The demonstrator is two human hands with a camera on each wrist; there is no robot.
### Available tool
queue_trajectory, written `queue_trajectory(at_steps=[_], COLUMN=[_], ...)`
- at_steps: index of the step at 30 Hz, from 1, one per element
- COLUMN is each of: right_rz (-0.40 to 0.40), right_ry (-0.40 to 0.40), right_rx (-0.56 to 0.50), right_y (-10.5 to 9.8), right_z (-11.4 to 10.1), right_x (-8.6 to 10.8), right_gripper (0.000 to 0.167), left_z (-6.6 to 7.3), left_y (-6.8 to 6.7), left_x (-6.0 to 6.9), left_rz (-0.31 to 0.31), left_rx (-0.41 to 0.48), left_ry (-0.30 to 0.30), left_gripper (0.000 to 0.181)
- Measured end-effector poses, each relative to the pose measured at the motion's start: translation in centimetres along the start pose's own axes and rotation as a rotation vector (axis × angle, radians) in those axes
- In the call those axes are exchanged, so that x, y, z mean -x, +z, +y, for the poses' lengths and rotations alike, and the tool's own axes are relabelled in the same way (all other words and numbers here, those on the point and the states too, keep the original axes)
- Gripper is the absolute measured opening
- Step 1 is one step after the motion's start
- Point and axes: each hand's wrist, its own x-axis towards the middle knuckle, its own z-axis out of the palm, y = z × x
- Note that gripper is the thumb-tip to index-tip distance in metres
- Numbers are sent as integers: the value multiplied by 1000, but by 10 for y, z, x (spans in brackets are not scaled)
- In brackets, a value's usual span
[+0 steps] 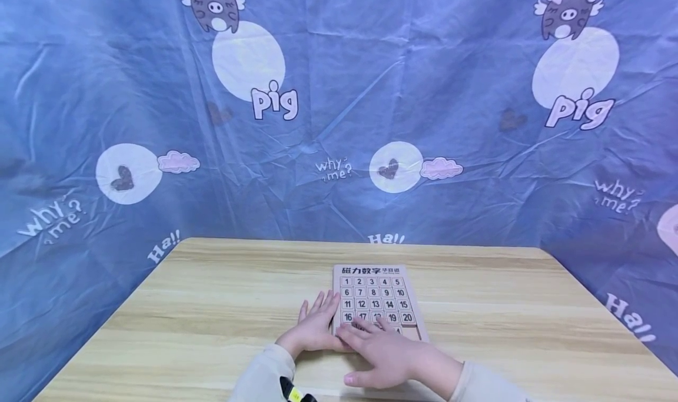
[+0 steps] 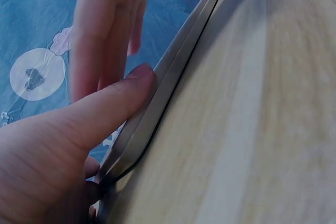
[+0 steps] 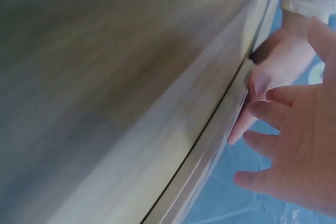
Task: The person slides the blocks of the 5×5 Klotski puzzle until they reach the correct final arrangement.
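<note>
A number sliding puzzle lies flat on the table, its dark title characters along the far edge and numbered tiles in rows below. Beside its near left corner, my left hand has straight, spread fingers along the left side. In the left wrist view that hand's thumb rests against the board's near edge. My right hand reaches over the lower rows with fingers extended and thumb apart, hiding part of the bottom tiles. Whether its fingertips touch the tiles, I cannot tell. A bare slot shows at the bottom row's right end.
The light wood-grain table extends on both sides of the puzzle. A blue printed curtain hangs behind it and along the sides. A dark strap with a yellow label is on the left sleeve.
</note>
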Motion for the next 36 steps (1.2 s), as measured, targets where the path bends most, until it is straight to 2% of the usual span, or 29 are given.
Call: queue_trajectory(at_steps=[5,10,21,29,32,36], right_rz=[1,10,74,116,115,119], right_ry=[-26,-12,110,168,192,240], right_rx=[36,18,-46,-69,-69,-39], right_y=[3,4,-10,-15,-19,-31], right_z=[-4,-2,18,33,38,49], right_x=[-6,0,36,41,38,32], right_gripper=[75,73,72,73,73,74], left_z=[0,2,5,1,3,13], left_y=[1,2,-1,-3,-8,-26], left_x=[-1,-1,-1,-1,-2,-8], left_rz=[8,6,-20,-16,-10,9], left_rx=[-10,-8,1,51,97,92], left_ry=[4,9,-9,-14,-19,1], left_gripper=[108,109,110,109,104,83])
